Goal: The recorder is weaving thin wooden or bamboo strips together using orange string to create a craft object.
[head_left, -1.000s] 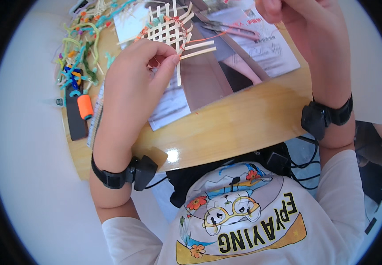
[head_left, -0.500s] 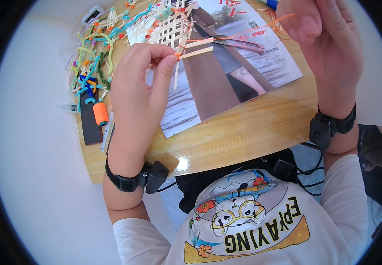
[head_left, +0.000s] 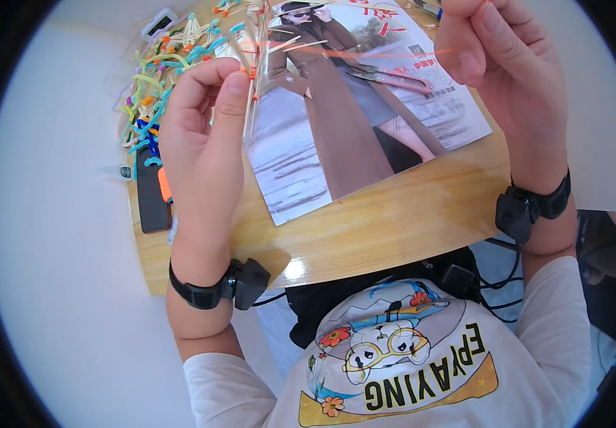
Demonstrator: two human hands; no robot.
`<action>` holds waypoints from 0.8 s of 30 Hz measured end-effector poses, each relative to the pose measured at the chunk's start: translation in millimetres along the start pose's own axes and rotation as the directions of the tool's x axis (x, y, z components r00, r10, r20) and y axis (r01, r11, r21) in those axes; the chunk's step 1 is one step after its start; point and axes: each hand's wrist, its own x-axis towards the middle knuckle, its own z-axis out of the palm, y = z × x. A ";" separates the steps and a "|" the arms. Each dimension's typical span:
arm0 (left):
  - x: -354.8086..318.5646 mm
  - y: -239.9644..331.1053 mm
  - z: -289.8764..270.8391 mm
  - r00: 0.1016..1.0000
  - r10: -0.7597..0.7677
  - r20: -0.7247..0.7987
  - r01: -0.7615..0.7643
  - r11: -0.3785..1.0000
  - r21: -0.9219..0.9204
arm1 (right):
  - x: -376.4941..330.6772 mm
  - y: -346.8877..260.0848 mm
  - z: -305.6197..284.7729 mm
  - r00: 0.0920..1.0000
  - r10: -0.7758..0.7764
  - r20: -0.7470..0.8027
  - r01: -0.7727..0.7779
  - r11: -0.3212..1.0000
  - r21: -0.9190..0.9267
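Observation:
My left hand (head_left: 204, 135) pinches the edge of a woven lattice of thin pale wooden strips (head_left: 253, 93) between thumb and fingertips. The lattice is raised and turned nearly edge-on, so its weave is mostly hidden. Loose strip ends stick out to its right. An orange thread (head_left: 386, 53) stretches from the lattice across to my right hand (head_left: 518, 78), whose thumb and finger pinch it near the top edge of the view. Below the thread, pink-handled scissors (head_left: 401, 78) lie on a magazine with a figure in a long brown coat (head_left: 344, 143).
Fuzzy coloured craft stems (head_left: 152, 100) are heaped at the left of the wooden table (head_left: 393, 214). Near them lie a dark flat rectangular object (head_left: 152, 196), a partly covered orange thread spool (head_left: 165, 185) and a small clear bottle (head_left: 121, 172). A white device with a display (head_left: 159, 25) sits farther back.
The lattice has swung from facing me to nearly edge-on. My left hand has shifted left and slightly up with it, and my right hand a little left, still holding the thread.

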 end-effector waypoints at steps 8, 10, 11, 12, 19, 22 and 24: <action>2.8 1.9 -6.1 0.990 -0.113 0.083 0.137 0.908 -0.396 | 0.1 -2.0 2.3 0.996 0.024 -0.081 -0.027 0.999 -0.033; 1.1 4.4 -3.8 0.980 -0.146 0.136 0.195 0.843 -0.501 | 1.5 -0.9 0.4 0.987 0.023 -0.158 -0.032 0.998 -0.055; -0.4 4.9 -3.1 0.960 -0.187 0.207 0.273 0.784 -0.558 | 2.9 -0.8 2.0 0.980 0.056 -0.189 -0.082 0.988 -0.133; -1.0 4.7 -2.4 0.934 -0.221 0.280 0.351 0.715 -0.605 | 4.3 -0.6 3.8 0.971 0.086 -0.222 -0.133 0.969 -0.208; 1.9 -12.6 -5.3 0.720 -0.458 0.521 0.693 0.496 -0.522 | 12.1 16.0 3.2 0.936 0.310 -0.167 -0.348 0.884 -0.311; 5.0 -14.4 3.6 0.715 -0.632 0.298 0.695 0.601 -0.395 | 9.2 36.4 -7.6 0.959 0.281 0.035 -0.244 0.883 -0.401; 7.0 -11.3 7.6 0.680 -0.715 0.162 0.716 0.601 -0.354 | 6.5 41.4 -0.5 0.946 0.323 0.034 -0.279 0.860 -0.428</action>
